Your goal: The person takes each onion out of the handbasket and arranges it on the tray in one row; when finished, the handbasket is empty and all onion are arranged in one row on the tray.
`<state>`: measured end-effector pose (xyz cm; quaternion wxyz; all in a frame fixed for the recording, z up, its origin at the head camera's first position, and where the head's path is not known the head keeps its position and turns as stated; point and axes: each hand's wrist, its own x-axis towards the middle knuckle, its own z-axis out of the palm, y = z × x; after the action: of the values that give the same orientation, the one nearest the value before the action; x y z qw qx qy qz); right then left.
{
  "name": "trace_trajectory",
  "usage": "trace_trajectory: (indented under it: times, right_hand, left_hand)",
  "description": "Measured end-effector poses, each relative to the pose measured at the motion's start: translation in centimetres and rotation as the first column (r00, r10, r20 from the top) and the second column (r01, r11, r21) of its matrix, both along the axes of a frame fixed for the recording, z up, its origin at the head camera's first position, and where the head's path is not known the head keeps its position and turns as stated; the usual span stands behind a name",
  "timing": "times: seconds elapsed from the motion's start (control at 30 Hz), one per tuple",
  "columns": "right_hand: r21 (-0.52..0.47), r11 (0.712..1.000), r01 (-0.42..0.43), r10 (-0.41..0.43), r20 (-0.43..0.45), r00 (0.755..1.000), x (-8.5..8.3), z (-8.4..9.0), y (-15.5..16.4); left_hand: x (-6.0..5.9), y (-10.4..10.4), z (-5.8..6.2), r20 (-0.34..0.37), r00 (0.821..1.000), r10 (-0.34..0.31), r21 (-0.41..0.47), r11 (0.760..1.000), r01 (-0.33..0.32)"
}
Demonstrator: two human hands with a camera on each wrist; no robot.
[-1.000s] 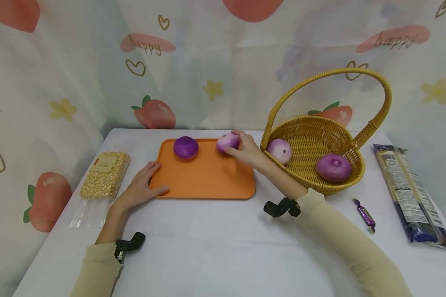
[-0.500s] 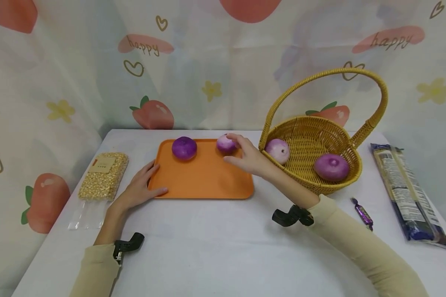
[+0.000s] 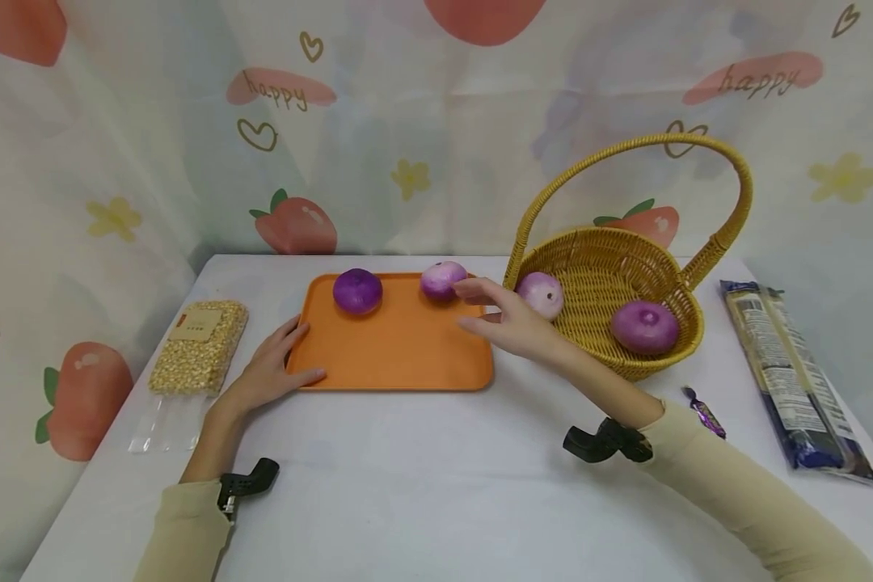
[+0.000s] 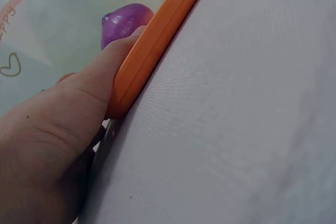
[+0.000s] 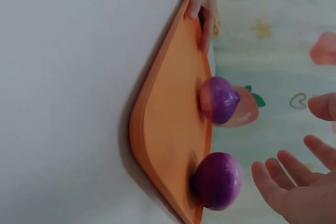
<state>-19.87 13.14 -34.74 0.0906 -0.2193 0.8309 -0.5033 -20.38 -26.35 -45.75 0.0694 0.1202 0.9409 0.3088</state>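
Note:
An orange tray (image 3: 400, 347) lies on the white table with two purple onions at its far side, a dark one (image 3: 357, 291) and a paler one (image 3: 442, 280). My right hand (image 3: 509, 319) hovers open over the tray's right edge, fingers spread, a little clear of the pale onion (image 5: 218, 181) and holding nothing. My left hand (image 3: 269, 368) rests with straight fingers against the tray's near left corner, and its thumb (image 4: 94, 87) presses on the rim (image 4: 157, 35). A wicker basket (image 3: 626, 267) to the right holds two more onions (image 3: 542, 294) (image 3: 644, 327).
A bag of yellow kernels (image 3: 200, 346) lies left of the tray. A wrapped candy (image 3: 702, 411) and a long dark noodle packet (image 3: 793, 380) lie right of the basket. The basket's tall handle (image 3: 640, 145) arches over it. A printed cloth hangs behind the table.
My right hand has let go of the pale onion, now resting on the tray, and has drawn back to the right with its fingers opened. The left hand has stayed put.

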Motion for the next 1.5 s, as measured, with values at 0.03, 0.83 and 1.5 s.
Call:
trace_trajectory:
  times: [0.03, 0.83, 1.5]
  right_hand:
    - [0.004, 1.000, -0.001, 0.001, 0.000, 1.000, 0.1, 0.0, 0.2]
    - [-0.026, 0.988, 0.151, -0.145, 0.167, 0.975, 0.0, 3.2, 8.3]
    - [0.421, 0.906, 0.030, -0.141, 0.235, 0.962, -4.2, 3.6, 12.8]
  left_hand:
    - [0.0, 0.0, 0.0, -0.001, 1.000, 0.000, 0.002, 1.000, 0.000]
    - [-0.2, -0.5, -0.1, 0.039, 0.999, 0.038, -0.001, 0.999, -0.038]
    - [0.1, 0.0, 0.1, 0.023, 0.999, 0.032, 0.008, 0.999, -0.033]
